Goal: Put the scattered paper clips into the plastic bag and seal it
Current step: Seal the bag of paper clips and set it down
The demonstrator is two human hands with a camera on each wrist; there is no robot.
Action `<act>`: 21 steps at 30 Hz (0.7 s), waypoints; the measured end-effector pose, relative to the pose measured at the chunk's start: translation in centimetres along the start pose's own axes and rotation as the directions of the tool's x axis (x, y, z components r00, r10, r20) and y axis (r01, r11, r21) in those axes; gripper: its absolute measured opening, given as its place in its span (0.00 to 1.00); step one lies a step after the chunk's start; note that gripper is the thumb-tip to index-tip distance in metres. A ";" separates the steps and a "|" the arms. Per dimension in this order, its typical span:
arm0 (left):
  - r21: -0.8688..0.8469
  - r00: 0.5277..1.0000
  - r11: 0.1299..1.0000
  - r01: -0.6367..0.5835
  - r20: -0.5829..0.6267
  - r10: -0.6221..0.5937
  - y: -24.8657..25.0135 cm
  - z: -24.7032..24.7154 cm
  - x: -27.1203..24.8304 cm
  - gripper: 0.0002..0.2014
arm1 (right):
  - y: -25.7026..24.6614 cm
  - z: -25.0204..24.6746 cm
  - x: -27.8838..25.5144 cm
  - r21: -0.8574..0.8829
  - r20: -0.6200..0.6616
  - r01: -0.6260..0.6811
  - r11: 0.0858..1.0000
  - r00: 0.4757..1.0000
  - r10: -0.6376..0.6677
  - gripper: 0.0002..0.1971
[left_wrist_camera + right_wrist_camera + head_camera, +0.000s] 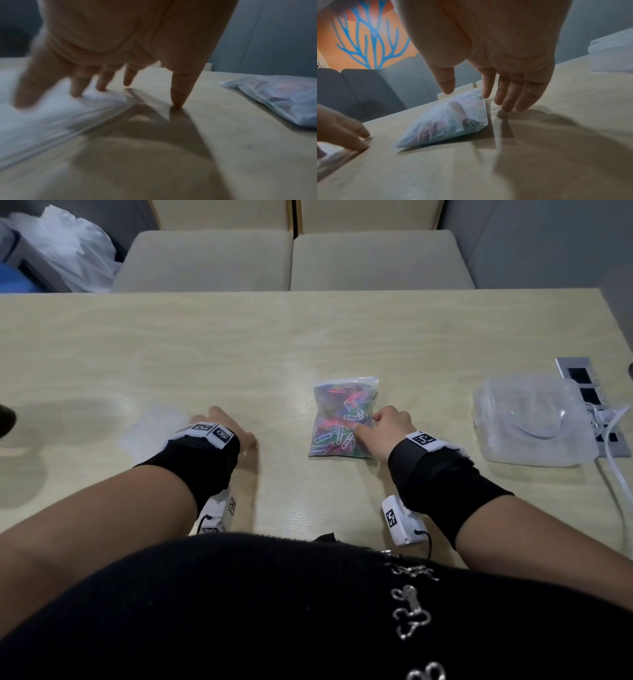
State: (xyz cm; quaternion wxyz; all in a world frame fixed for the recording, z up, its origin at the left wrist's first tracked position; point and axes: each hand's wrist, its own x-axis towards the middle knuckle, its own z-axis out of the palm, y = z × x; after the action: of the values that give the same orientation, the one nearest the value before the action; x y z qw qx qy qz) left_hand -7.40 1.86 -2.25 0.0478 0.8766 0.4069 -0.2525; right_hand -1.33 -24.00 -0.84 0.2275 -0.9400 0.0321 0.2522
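Both hands are loose, gripping nothing: left hand (219, 424) fingertips on an empty bag (150, 428), right hand (388, 428) beside the filled plastic bag (344, 419); a clear container (529, 422) sits right of it.

An office meeting room or lounge, by the look of it — a long pale wood-grain tabletop (205, 354) with a metal socket panel (589, 398) set into it, two beige cushioned chairs (294, 258) pushed up on the far side, grey padded seating (368, 92) and an orange wall with a blue coral mural (368, 40).
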 end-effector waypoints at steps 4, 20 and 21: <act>-0.015 0.987 0.988 -0.154 -0.060 0.152 0.6 1.4 -0.8 0.23 | -0.6 0.7 -0.3 -0.003 -0.055 -0.020 1.000 0.998 0.020 0.33; -0.810 0.689 0.132 -0.571 -0.386 0.613 5.4 -5.9 -6.4 0.17 | -1.7 -1.4 -1.7 0.375 -0.295 0.201 0.905 0.951 -0.090 0.29; -0.857 0.679 0.044 -0.514 -0.375 0.631 5.7 -6.6 -6.9 0.19 | -1.9 -1.7 -1.7 0.438 -0.290 0.204 0.876 0.954 -0.077 0.33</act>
State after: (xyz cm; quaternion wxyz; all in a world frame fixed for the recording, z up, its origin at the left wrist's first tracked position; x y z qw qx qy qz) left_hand -4.28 -4.76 6.14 0.6519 0.7532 0.0853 0.0217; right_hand -1.64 -23.12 2.09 0.4565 -0.8833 0.0524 0.0928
